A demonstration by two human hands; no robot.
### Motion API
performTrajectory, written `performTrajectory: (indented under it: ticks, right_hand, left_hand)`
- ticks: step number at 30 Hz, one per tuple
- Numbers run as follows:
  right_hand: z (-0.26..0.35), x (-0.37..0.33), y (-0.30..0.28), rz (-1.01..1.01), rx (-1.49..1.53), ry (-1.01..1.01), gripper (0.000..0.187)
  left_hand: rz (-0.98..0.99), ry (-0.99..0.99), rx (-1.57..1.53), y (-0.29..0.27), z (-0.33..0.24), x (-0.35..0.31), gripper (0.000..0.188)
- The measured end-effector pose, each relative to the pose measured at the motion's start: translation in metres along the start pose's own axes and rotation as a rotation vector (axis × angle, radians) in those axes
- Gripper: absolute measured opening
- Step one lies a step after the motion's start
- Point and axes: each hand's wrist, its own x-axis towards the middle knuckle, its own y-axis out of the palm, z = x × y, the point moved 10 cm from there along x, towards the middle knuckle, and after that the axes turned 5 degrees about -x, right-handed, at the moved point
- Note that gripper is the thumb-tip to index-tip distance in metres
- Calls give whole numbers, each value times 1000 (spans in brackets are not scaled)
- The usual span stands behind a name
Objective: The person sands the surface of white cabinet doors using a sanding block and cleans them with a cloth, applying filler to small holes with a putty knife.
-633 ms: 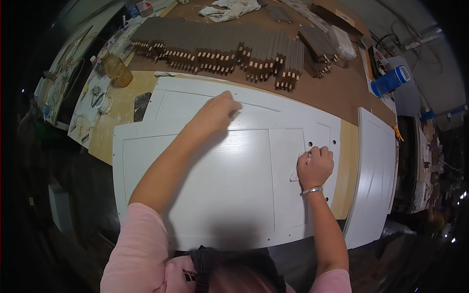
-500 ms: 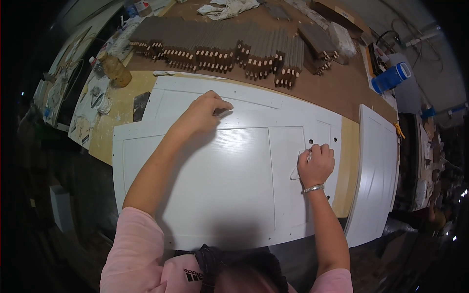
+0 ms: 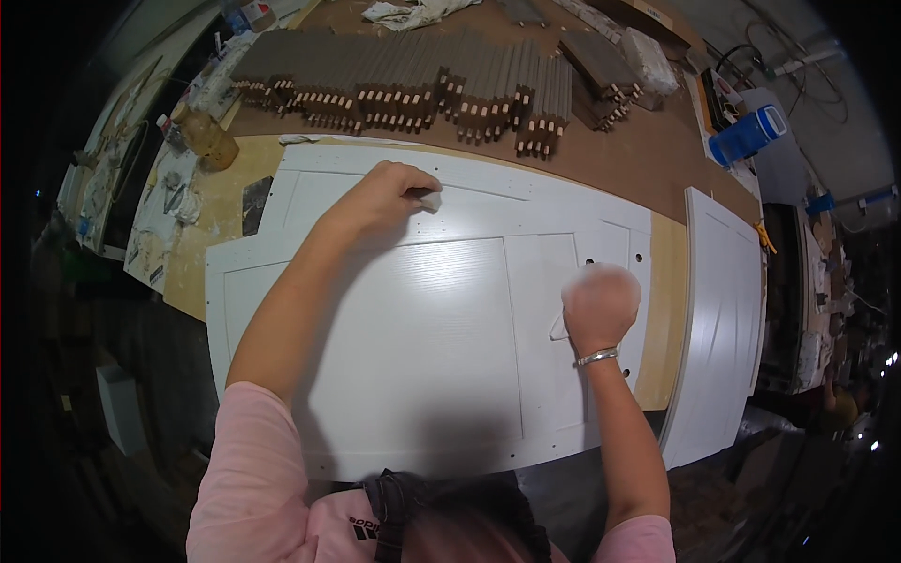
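Two white framed panels lie overlapped in front of me, the nearer panel (image 3: 422,347) covering part of the farther panel (image 3: 314,202). Over the farther one, my left hand (image 3: 389,194) pinches a small pale grey piece (image 3: 430,201), too small to name. My right hand (image 3: 602,305), smeared by motion, is on the right part of the nearer panel, close to a few round holes. A corner of white cloth (image 3: 559,327) sticks out from under its fingers, and the rest is hidden.
Rows of dark strips with pale ends (image 3: 375,80) lie on brown board at the back. A narrow white panel (image 3: 718,319) leans at the right, near a blue jug (image 3: 748,137). A stained yellowish jar (image 3: 208,141) and a dark flat piece (image 3: 255,205) are at the left.
The whole view has shifted slightly. My right hand now blurs with quick movement over the same spot, and more of the pale piece shows below my left fingertips.
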Motion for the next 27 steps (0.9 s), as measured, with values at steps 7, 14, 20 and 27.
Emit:
performTrajectory:
  ticks: [7,14,20,27]
  right_hand:
    - [2,1,-3,10,5,29,9]
    - [3,3,-4,7,-2,1,9]
    - [1,6,-2,70,-8,51,9]
    - [5,9,-8,45,29,52,7]
  left_hand:
    - [8,177,134,7,-11,15,27]
    - [23,197,206,-5,2,0,28]
    - [-7,169,167,1,-11,11,29]
    - [-107,201,186,-9,-2,9,29]
